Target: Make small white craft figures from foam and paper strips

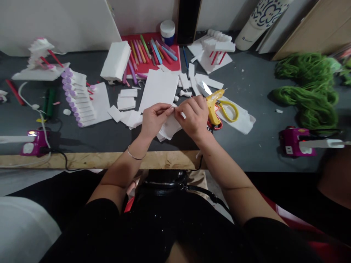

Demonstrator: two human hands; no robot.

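Observation:
My left hand (155, 118) and my right hand (193, 115) meet over the desk with their fingertips pinched close together. Whatever lies between the fingertips is too small to make out. Beneath them is a crumpled white paper piece (170, 128). A flat white sheet (159, 87) lies just beyond. To the right of my right hand rest a yellow glue gun (213, 107) and scissors with a yellow handle (231, 111), the blades pointing away. Small white cut pieces (127, 98) are scattered left of my hands.
Coloured markers (153, 51) lie on a red sheet. White stair-like models (79, 96) stand at left, another (219, 45) at the back right. Green yarn (309, 87) and a purple power socket (297, 142) are at right, a second socket (33, 143) at left. People sit on both sides.

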